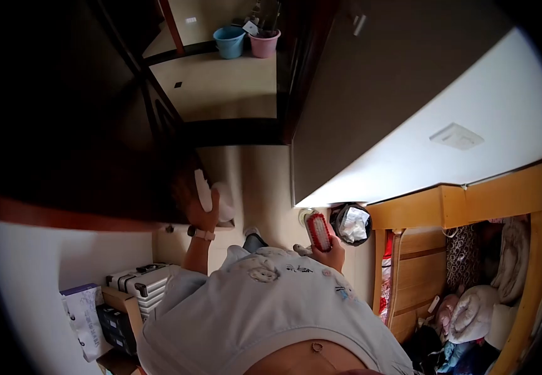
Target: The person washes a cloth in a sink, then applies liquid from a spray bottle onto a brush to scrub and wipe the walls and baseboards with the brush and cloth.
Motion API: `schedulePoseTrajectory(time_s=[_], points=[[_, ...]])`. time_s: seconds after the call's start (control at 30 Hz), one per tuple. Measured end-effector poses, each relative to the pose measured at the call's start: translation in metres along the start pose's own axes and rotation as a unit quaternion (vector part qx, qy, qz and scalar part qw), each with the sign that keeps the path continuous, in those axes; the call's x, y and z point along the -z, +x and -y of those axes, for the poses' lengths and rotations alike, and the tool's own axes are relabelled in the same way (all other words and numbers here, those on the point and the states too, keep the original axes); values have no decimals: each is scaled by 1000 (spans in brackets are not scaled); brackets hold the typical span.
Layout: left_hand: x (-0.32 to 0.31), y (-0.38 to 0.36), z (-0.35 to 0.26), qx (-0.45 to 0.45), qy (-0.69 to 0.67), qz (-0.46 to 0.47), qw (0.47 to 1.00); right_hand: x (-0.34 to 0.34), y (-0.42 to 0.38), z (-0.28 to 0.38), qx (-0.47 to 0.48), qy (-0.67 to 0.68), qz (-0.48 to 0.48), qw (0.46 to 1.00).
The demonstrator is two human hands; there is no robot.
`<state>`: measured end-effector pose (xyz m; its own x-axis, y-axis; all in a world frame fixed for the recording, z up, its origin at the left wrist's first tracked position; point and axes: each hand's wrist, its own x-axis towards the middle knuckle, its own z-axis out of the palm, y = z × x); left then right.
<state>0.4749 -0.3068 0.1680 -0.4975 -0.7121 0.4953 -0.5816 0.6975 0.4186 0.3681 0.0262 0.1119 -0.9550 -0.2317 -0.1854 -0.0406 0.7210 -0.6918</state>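
My right hand is closed around a scrubbing brush with a red rim and pale bristles facing up. It is held low in front of my body, close to a black-lined bin with crumpled white paper or plastic inside. My left hand, with a pale-banded watch on the wrist, has its fingers spread against or close to the dark door. Beside its thumb is a narrow white piece, and a rounded white object stands behind that. Contact between hand and door is hard to make out in the shadow.
Past the dark doorway sill, a blue bucket and a pink bucket stand on the floor. A silver case and boxes are at lower left. Right is a wooden bed frame with bedding; a white wall rises behind.
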Motion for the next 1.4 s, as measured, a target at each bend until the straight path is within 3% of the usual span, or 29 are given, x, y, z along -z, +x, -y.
schedulePoseTrajectory(time_s=[0.07, 0.1, 0.17, 0.23, 0.33, 0.43, 0.47, 0.6, 0.7, 0.77, 0.8, 0.83, 0.9, 1.03, 1.07, 1.1, 1.13, 1.2, 1.23, 1.27, 1.37, 1.4], points=[[5, -5, 27, 14, 183, 38, 982, -15, 15, 4, 24, 9, 3, 1000], [7, -9, 44, 18, 177, 5, 984, -23, 22, 7, 42, 18, 6, 999], [29, -6, 59, 53, 130, 23, 990, -28, 36, 33, 23, -34, 7, 999], [47, 1, 67, 46, 194, -22, 980, -34, 54, 47, 58, -28, -25, 998], [74, -1, 91, 99, 38, -30, 994, -48, 83, 64, 86, -45, -14, 995], [84, -12, 127, 135, 56, -68, 987, -61, 112, 90, 106, -110, 16, 988], [88, -16, 133, 194, 19, -68, 978, -61, 119, 106, 97, -98, 37, 990], [92, -12, 145, 199, 52, -74, 976, -83, 164, 117, 142, -73, 7, 987], [90, -10, 143, 270, 35, -68, 960, -97, 207, 131, 115, -61, -8, 991], [86, 3, 131, 308, 26, -114, 944, -104, 235, 149, 77, -34, -8, 996], [72, 15, 126, 310, 75, -182, 930, -112, 255, 154, 74, -28, -7, 997], [71, 26, 122, 259, 148, -113, 948, -120, 274, 158, 63, -6, -11, 998], [40, 69, 116, 77, 361, -159, 916, -134, 317, 171, 54, 16, -17, 998], [-18, 170, 101, 158, 328, -179, 914, -145, 379, 249, 49, -1, 60, 997], [-34, 198, 95, 199, 201, -214, 935, -139, 397, 273, 68, -21, 79, 994], [-49, 217, 99, 194, 199, -212, 937, -136, 417, 290, 84, -43, 99, 991], [-65, 236, 107, 218, 24, -198, 955, -143, 438, 298, 81, -41, 95, 991], [-84, 276, 117, 159, -112, -157, 968, -173, 466, 316, 143, 27, 81, 986], [-104, 287, 127, 58, -26, -171, 983, -178, 484, 323, 140, 24, 78, 987], [-123, 307, 129, 14, -31, -168, 985, -184, 503, 333, 138, 11, 81, 987], [-174, 374, 117, 203, -216, -172, 939, -210, 562, 342, 161, 26, 52, 985], [-190, 403, 124, 201, -229, -179, 935, -217, 583, 352, 160, 19, 38, 986]])
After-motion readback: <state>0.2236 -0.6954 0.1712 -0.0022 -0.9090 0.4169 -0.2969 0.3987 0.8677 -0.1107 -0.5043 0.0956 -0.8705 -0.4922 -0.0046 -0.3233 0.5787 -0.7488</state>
